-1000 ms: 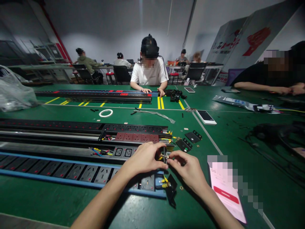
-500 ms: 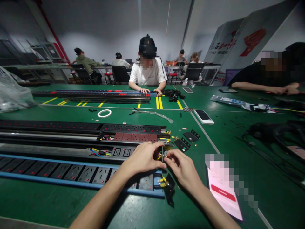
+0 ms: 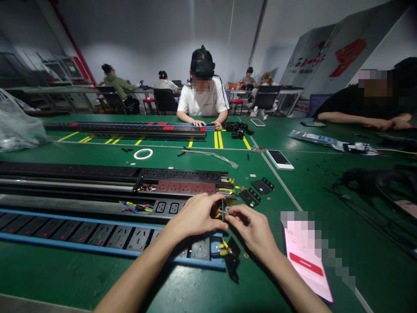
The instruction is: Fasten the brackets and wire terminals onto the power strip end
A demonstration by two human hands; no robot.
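Between thumb and fingers, my left hand (image 3: 201, 214) holds a thin black end plate (image 3: 223, 210) on edge, at the right end of a black socket strip (image 3: 167, 207). From the right, my right hand (image 3: 252, 226) pinches a small brass-coloured part against that plate; fingertips partly hide it. Yellow wire ends show behind the plate. Nearer me lies a blue-edged socket strip (image 3: 87, 234), with yellow terminals and a black bracket (image 3: 232, 261) at its right end. Beyond my hands is a strip with dark red sockets (image 3: 185, 187).
Two black brackets (image 3: 250, 197) and small rings lie right of the strips. A lit phone (image 3: 306, 261) is at right, a white device (image 3: 280, 160) farther back. Beyond a tape roll (image 3: 143, 154), a person (image 3: 202, 98) handles another strip. Black cables (image 3: 374, 195) lie far right.
My right hand's fingers have shifted slightly at the plate, and its other fingers are a little more curled. My left hand keeps its hold.
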